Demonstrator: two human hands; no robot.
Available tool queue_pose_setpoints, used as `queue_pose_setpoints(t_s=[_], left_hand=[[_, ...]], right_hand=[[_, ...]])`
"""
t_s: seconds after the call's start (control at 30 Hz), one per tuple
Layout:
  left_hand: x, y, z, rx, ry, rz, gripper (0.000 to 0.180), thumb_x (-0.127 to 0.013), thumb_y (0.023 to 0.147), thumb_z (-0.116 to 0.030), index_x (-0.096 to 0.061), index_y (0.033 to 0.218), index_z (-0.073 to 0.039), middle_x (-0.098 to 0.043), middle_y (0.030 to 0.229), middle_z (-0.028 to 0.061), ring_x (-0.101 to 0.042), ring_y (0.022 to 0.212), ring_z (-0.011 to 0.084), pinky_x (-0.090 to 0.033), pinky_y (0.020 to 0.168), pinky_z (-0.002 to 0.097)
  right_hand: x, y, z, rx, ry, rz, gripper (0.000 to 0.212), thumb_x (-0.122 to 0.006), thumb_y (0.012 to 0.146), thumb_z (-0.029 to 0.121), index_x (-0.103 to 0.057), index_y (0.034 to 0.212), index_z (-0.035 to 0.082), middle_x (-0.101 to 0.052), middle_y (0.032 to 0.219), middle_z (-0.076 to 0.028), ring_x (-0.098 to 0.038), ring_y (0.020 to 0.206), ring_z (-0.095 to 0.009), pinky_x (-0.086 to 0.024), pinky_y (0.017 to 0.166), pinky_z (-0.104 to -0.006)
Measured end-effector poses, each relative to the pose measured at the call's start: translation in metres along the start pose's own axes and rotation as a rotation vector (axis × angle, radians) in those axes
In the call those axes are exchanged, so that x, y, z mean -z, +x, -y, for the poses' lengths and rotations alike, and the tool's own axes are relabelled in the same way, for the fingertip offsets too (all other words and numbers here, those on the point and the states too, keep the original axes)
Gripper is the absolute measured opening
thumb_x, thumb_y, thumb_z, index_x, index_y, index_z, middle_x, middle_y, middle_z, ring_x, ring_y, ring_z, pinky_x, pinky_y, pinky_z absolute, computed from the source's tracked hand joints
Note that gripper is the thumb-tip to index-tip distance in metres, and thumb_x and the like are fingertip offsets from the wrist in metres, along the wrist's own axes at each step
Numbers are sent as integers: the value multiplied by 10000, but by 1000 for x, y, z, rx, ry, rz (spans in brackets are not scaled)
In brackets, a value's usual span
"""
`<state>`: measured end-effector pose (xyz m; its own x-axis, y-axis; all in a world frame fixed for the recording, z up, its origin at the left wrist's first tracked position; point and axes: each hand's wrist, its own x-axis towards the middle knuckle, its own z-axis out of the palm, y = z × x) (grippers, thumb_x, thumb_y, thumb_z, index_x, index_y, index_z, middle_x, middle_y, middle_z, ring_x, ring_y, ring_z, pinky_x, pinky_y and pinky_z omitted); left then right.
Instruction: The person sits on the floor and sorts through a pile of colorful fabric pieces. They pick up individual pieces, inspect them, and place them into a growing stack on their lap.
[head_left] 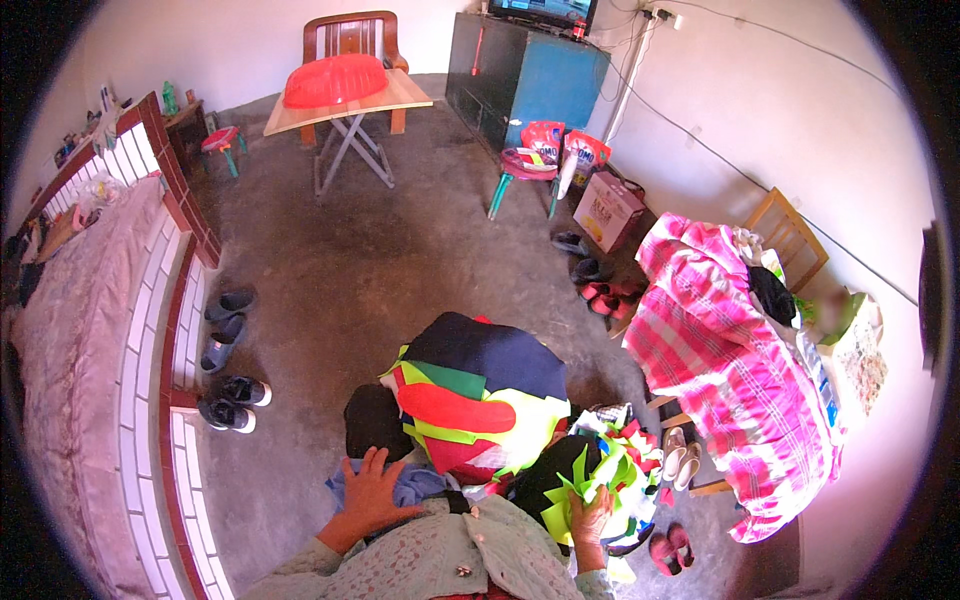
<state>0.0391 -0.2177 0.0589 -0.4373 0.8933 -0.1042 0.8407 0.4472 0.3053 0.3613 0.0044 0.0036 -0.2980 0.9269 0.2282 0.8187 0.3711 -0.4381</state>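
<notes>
My left hand [372,497] rests with its fingers spread over grey-blue cloth [418,484] on my lap, beside my dark-clothed knee [374,420]. It holds nothing. At the right, my right hand [590,516] is among lime green fabric scraps [612,470], with thumb and fingers around some of them. Part of its grip is hidden by the cloth. In front of me sits a large rounded bundle, its navy cloth [490,350] on top and a long red piece [455,410] over lime green, dark green and white pieces.
Slippers [222,343] and black shoes [236,400] stand by the tiled bed edge [150,330] at left. A pink plaid cloth [720,370] covers furniture at right, near white shoes [681,458]. Farther off are a folding table [415,92] with a red basin [335,80] and a stool [525,165].
</notes>
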Motion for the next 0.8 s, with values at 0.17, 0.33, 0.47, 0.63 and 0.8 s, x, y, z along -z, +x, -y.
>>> queue_pose_setpoints(t_s=[0.17,0.33,0.47,0.63,0.8], left_hand=[[16,-9,5,31,-69,116,799,-701,608,-561,-497,1235,-111,-422,1281,168,-365,1219,327,-286,931,586],[12,-10,8,3,-12,178,648,-717,619,-437,-537,1148,-108,-493,1168,120,-467,1102,297,-413,821,436],[16,-11,4,-15,-108,202,521,-697,650,-372,-566,1089,-124,-546,1072,93,-511,1057,267,-440,775,412],[25,-18,3,-100,-357,217,448,-678,693,-406,-600,1057,-157,-598,977,90,-575,950,274,-461,763,411],[-1,-24,12,0,-239,219,445,-672,712,-418,-599,1058,-148,-559,1039,108,-527,1015,292,-446,802,418]], right_hand=[[-10,-1,-5,-20,4,-132,681,-780,613,276,-481,1113,-76,-538,1017,-244,-482,996,-396,-367,906,-463],[-14,0,-4,-149,142,-81,681,-767,637,250,-460,1142,-88,-524,1059,-242,-456,1049,-405,-377,920,-444],[-14,2,-3,-115,188,-162,621,-749,651,225,-485,1121,-84,-539,1046,-234,-516,988,-390,-410,876,-425],[-11,3,-13,-288,324,-93,556,-725,669,210,-516,1117,-43,-610,966,-199,-596,868,-339,-459,787,-398],[-2,8,-7,-351,336,-79,513,-715,680,171,-524,1110,-35,-626,930,-186,-608,842,-321,-466,765,-383]])
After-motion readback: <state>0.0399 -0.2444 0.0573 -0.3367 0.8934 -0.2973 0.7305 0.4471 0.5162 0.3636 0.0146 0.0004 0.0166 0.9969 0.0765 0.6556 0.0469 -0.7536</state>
